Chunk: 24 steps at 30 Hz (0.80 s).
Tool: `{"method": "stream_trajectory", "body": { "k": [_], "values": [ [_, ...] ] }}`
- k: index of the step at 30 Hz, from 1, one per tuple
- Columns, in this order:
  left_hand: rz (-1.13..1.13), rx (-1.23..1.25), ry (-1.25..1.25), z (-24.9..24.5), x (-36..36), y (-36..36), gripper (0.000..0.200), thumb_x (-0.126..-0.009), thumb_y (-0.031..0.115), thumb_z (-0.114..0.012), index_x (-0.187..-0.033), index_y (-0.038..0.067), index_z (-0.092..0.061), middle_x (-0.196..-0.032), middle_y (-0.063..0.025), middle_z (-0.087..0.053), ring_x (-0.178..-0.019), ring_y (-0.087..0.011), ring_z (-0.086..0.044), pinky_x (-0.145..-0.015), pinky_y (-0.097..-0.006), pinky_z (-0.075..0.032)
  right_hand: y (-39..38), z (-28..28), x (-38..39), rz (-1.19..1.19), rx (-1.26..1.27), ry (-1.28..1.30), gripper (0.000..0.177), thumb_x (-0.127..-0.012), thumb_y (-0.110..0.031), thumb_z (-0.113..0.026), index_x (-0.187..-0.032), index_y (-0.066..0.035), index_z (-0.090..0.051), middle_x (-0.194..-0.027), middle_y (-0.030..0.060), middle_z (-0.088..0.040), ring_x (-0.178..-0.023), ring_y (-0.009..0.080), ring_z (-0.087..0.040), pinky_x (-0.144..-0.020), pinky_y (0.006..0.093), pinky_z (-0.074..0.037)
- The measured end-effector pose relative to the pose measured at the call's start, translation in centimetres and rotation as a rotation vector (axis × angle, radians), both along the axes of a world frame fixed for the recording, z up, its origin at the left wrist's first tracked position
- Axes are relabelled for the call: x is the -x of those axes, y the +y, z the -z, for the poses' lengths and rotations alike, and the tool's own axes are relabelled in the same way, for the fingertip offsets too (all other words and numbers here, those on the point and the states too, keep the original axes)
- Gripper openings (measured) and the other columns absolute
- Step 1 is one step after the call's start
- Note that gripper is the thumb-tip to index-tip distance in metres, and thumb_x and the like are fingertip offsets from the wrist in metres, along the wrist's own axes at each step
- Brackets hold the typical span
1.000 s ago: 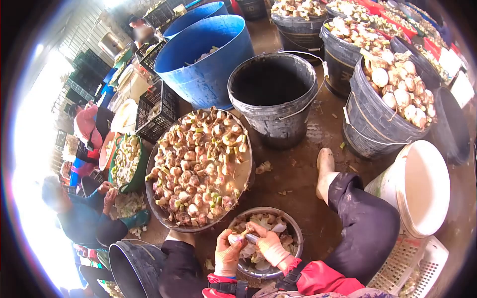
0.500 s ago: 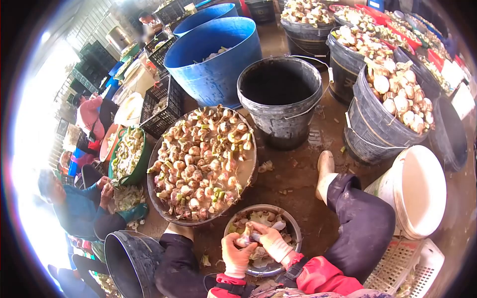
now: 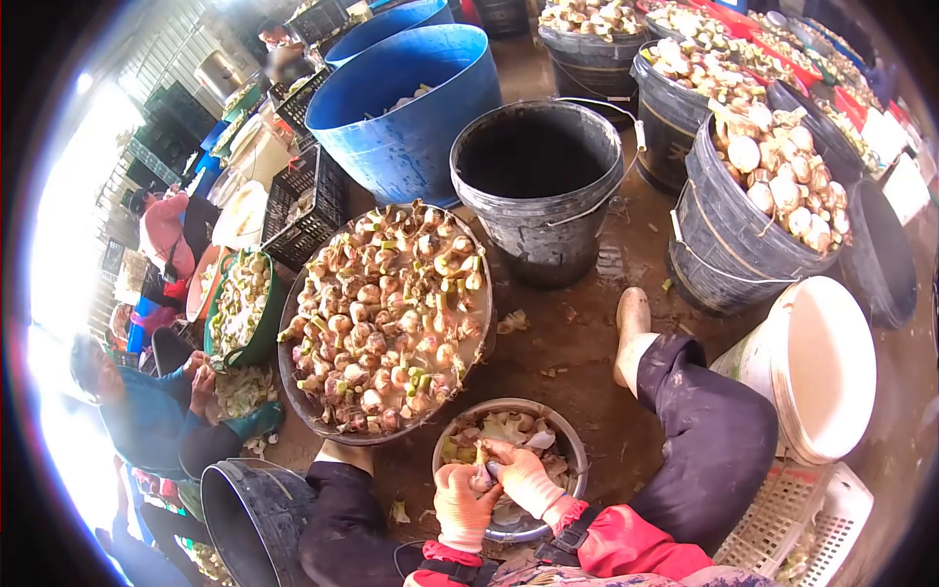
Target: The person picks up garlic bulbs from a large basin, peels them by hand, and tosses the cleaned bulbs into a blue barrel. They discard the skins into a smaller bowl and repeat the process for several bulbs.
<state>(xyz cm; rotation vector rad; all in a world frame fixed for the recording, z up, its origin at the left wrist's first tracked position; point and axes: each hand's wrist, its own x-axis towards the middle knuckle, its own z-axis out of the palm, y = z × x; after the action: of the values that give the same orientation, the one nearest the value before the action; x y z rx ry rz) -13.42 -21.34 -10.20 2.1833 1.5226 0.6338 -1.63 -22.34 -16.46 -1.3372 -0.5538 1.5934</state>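
Note:
My left hand (image 3: 464, 509), in a pale orange glove, grips a garlic bulb (image 3: 480, 479) with its stem pointing up. Closed beside the bulb is my right hand (image 3: 526, 477), gloved alike. A small dark piece shows at its fingertips against the bulb; I cannot tell what it is. Both hands are over a metal basin (image 3: 579, 460) that contains peeled skins and scraps (image 3: 518, 430). Just beyond it stands a wide round tub (image 3: 293, 386) of unpeeled garlic bulbs (image 3: 381, 313) in murky water.
A black bucket (image 3: 538, 230) and a blue tub (image 3: 401, 127) stand ahead. To the right are a garlic-filled bucket (image 3: 734, 235), a white bucket (image 3: 773, 362) and a plastic basket (image 3: 763, 519). Another bucket (image 3: 254, 519) lies tilted at left, near a seated person (image 3: 147, 411).
My hands have shifted slightly around the garlic bulb, which now sits lower between the fingers with its stem upright. The whole view has moved a little.

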Motion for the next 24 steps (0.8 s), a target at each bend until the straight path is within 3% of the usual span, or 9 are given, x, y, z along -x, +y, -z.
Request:
{"method": "stream_trajectory", "body": {
  "k": [3,5,6,9,11,13,15,18,24],
  "values": [
    [0.073,-0.045,0.034,-0.2,-0.2,0.5,0.054,-0.061,0.023,-0.087,-0.099,0.006,-0.052,-0.098,-0.0101,-0.057,-0.084,-0.0274,-0.060,-0.072,-0.0394,-0.050,-0.3,0.2,-0.1,0.073,-0.106,-0.125,0.037,-0.087,-0.002,-0.054,-0.123,-0.007,-0.059,-0.109,0.0122,-0.067,-0.100,0.0190,-0.063,-0.090,0.0277,-0.046],
    [-0.279,0.818,-0.776,-0.3,0.1,0.9,0.046,-0.071,0.025,-0.083,-0.100,0.005,-0.052,-0.095,-0.0091,-0.060,-0.072,-0.0228,-0.060,-0.066,-0.0371,-0.051,-0.1,-0.6,-0.3,0.108,-0.162,-0.052,0.036,-0.087,0.000,-0.052,-0.122,-0.006,-0.060,-0.108,0.0115,-0.067,-0.099,0.0199,-0.063,-0.090,0.0284,-0.046],
    [-0.257,0.991,-1.110,-0.2,0.2,1.1,0.048,-0.082,0.042,-0.071,-0.106,0.004,-0.053,-0.091,-0.0073,-0.063,-0.065,-0.0186,-0.060,-0.059,-0.0348,-0.051,0.2,-1.4,-0.6,0.140,-0.220,0.021,0.036,-0.087,0.003,-0.050,-0.120,-0.005,-0.060,-0.106,0.0107,-0.067,-0.098,0.0209,-0.063,-0.090,0.0291,-0.047],
    [-0.461,1.263,-1.564,-1.3,0.5,1.3,0.059,-0.086,0.056,-0.058,-0.116,0.005,-0.053,-0.087,-0.0075,-0.063,-0.066,-0.0181,-0.060,-0.055,-0.0329,-0.050,-0.1,-4.5,-2.2,0.066,-0.043,0.234,0.038,-0.085,0.006,-0.051,-0.121,-0.002,-0.061,-0.115,0.0037,-0.063,-0.108,0.0133,-0.056,-0.097,0.0258,-0.040],
    [-0.475,1.237,-1.521,-0.9,0.6,1.3,0.067,-0.086,0.063,-0.051,-0.124,0.008,-0.050,-0.083,-0.0066,-0.063,-0.067,-0.0174,-0.060,-0.051,-0.0314,-0.048,-0.3,-4.2,-2.0,0.128,0.013,0.404,0.035,-0.088,0.001,-0.052,-0.122,-0.001,-0.060,-0.115,0.0037,-0.063,-0.108,0.0136,-0.056,-0.098,0.0258,-0.040],
    [-0.424,1.065,-1.284,-1.2,0.4,1.2,0.063,-0.087,0.062,-0.051,-0.124,0.011,-0.051,-0.082,-0.0054,-0.063,-0.064,-0.0180,-0.058,-0.051,-0.0318,-0.047,-0.9,-1.5,-1.3,0.220,-0.278,0.564,0.033,-0.092,-0.008,-0.055,-0.124,-0.001,-0.058,-0.114,0.0039,-0.064,-0.107,0.0129,-0.056,-0.095,0.0257,-0.041],
    [-0.277,1.039,-1.260,-0.2,0.5,1.0,0.065,-0.087,0.062,-0.050,-0.128,0.012,-0.049,-0.080,-0.0051,-0.061,-0.058,-0.0179,-0.057,-0.050,-0.0301,-0.047,-0.4,-2.4,-1.6,0.074,-0.301,0.231,0.036,-0.093,-0.017,-0.058,-0.126,-0.002,-0.056,-0.113,0.0039,-0.063,-0.104,0.0125,-0.057,-0.093,0.0250,-0.043],
    [-0.228,0.827,-0.776,0.1,0.3,0.8,0.075,-0.086,0.067,-0.046,-0.136,0.011,-0.042,-0.071,-0.0064,-0.058,-0.050,-0.0157,-0.053,-0.045,-0.0263,-0.044,-0.2,-2.2,-1.1,0.137,0.032,0.414,0.036,-0.087,-0.007,-0.062,-0.123,-0.002,-0.060,-0.106,0.0014,-0.064,-0.094,0.0085,-0.056,-0.082,0.0207,-0.043],
    [-0.534,1.338,-1.234,-1.2,-1.6,2.5,0.074,-0.085,0.075,-0.030,-0.108,0.011,-0.058,-0.066,-0.0074,-0.057,-0.044,-0.0182,-0.047,-0.038,-0.0289,-0.032,0.0,-3.4,-1.5,0.295,0.077,0.602,0.040,-0.088,0.005,-0.047,-0.126,-0.003,-0.056,-0.100,0.0078,-0.064,-0.070,0.0140,-0.061,-0.063,0.0240,-0.049]
  ]
}}
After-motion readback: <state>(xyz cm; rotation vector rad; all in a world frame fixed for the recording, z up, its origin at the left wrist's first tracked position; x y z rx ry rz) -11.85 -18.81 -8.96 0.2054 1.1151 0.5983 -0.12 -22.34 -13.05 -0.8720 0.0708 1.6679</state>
